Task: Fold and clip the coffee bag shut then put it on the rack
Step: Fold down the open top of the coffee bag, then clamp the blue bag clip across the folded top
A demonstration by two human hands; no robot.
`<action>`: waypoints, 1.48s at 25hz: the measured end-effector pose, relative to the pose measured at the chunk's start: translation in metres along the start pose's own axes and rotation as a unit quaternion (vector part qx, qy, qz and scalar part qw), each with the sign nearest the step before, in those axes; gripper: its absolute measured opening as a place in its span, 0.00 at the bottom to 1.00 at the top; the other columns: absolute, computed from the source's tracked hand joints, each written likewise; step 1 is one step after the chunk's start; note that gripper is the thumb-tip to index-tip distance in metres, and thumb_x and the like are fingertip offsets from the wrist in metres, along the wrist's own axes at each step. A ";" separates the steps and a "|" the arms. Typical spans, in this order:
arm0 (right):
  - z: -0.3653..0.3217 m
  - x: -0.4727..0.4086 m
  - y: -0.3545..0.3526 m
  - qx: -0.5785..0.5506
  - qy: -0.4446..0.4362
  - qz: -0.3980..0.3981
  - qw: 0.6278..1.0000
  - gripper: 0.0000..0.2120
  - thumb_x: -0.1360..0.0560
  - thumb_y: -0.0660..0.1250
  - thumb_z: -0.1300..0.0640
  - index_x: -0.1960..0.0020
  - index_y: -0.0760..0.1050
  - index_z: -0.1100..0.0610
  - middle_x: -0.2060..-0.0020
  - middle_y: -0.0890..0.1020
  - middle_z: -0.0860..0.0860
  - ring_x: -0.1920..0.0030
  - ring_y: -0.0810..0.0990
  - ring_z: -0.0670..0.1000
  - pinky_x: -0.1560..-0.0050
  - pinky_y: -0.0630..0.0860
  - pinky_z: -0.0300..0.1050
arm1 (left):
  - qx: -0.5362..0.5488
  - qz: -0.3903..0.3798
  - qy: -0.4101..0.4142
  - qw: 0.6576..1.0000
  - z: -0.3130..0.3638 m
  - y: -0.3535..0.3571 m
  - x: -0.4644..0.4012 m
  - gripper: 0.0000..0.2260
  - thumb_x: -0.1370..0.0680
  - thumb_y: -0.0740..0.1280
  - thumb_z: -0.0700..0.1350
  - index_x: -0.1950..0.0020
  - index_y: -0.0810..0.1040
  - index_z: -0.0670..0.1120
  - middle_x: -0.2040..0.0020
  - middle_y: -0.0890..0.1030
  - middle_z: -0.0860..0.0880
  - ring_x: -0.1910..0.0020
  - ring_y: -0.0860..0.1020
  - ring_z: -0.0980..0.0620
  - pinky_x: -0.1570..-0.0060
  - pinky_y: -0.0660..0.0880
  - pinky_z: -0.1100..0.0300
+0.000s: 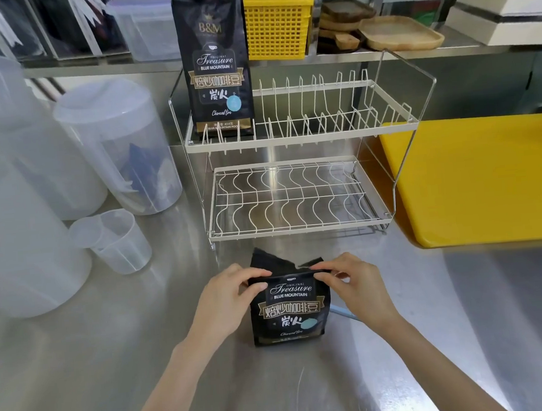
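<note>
Coffee bag (290, 305) stands upright on the steel desk (112, 350) at the 6 o'clock side of the white two-tier rack (294, 183), its top bent over backward. The left hand (228, 294) pinches the fold at the bag's 9 o'clock corner and the right hand (351, 280) pinches the 3 o'clock corner, both clamped on the bag. A pale blue clip (344, 313) lies just behind the right hand. A second, unopened bag (214, 62) stands on the rack's upper tier at 11 o'clock.
</note>
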State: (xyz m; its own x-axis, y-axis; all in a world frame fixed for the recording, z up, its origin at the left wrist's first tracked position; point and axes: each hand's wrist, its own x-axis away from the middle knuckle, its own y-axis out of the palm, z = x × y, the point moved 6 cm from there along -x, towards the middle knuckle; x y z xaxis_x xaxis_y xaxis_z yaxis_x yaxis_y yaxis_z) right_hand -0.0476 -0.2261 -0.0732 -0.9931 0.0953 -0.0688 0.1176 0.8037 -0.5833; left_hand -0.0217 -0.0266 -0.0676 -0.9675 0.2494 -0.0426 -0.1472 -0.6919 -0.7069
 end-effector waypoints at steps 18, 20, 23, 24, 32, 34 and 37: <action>0.005 0.002 0.001 -0.030 0.004 -0.015 0.999 0.09 0.30 0.68 0.60 0.63 0.74 0.46 0.63 0.77 0.37 0.58 0.74 0.29 0.57 0.67 0.21 | -0.001 0.038 0.020 0.999 -0.003 0.000 0.002 0.08 0.28 0.68 0.45 0.50 0.81 0.49 0.56 0.66 0.62 0.48 0.69 0.54 0.49 0.63 0.68; 0.007 0.001 0.001 -0.033 0.004 -0.016 0.999 0.07 0.30 0.68 0.59 0.62 0.75 0.48 0.63 0.77 0.37 0.58 0.74 0.29 0.58 0.67 0.20 | 0.009 0.031 0.025 0.999 -0.003 0.002 0.003 0.08 0.28 0.67 0.44 0.50 0.80 0.49 0.51 0.69 0.61 0.44 0.69 0.54 0.44 0.62 0.63; 0.008 0.000 -0.002 -0.031 -0.001 -0.009 0.999 0.05 0.28 0.65 0.57 0.54 0.79 0.50 0.60 0.77 0.38 0.56 0.73 0.27 0.57 0.67 0.19 | 0.007 0.022 0.016 1.000 -0.003 0.004 0.003 0.09 0.26 0.65 0.44 0.47 0.78 0.50 0.48 0.73 0.56 0.43 0.70 0.54 0.44 0.62 0.64; 0.010 0.000 -0.004 -0.031 0.000 0.000 1.000 0.07 0.27 0.64 0.56 0.50 0.78 0.51 0.59 0.76 0.37 0.55 0.72 0.26 0.56 0.66 0.17 | 0.004 0.025 0.015 1.000 -0.003 0.004 0.003 0.09 0.26 0.65 0.44 0.46 0.78 0.50 0.48 0.73 0.56 0.43 0.70 0.55 0.45 0.62 0.64; 0.069 0.018 -0.012 0.094 0.074 -0.037 0.992 0.14 0.28 0.65 0.54 0.42 0.74 0.52 0.47 0.71 0.48 0.47 0.73 0.48 0.48 0.66 0.33 | 0.009 0.030 0.011 0.999 -0.004 0.005 0.005 0.10 0.26 0.65 0.43 0.46 0.77 0.50 0.50 0.76 0.56 0.47 0.72 0.53 0.51 0.64 0.65; 0.091 0.025 -0.008 0.134 0.111 -0.069 0.982 0.18 0.29 0.67 0.54 0.40 0.72 0.52 0.43 0.72 0.52 0.44 0.73 0.53 0.43 0.69 0.43 | 0.008 0.034 0.009 0.999 -0.005 0.005 0.005 0.09 0.26 0.66 0.43 0.47 0.77 0.49 0.51 0.77 0.56 0.49 0.73 0.53 0.54 0.65 0.70; 0.118 0.037 -0.004 0.168 0.159 -0.108 0.967 0.21 0.31 0.68 0.55 0.39 0.71 0.52 0.41 0.72 0.54 0.43 0.73 0.55 0.41 0.70 0.49 | 0.008 0.034 0.002 0.999 -0.007 0.006 0.005 0.09 0.26 0.66 0.43 0.47 0.77 0.49 0.51 0.77 0.56 0.50 0.73 0.54 0.54 0.64 0.76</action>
State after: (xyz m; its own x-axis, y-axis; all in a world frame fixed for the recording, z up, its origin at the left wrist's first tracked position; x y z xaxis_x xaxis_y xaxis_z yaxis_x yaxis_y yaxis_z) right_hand -0.0843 -0.2949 -0.1694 -0.9379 0.1654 0.3050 -0.1525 0.5933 -0.7905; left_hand -0.0261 -0.0248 -0.0767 -0.9746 0.2039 -0.0927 -0.0844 -0.7176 -0.6913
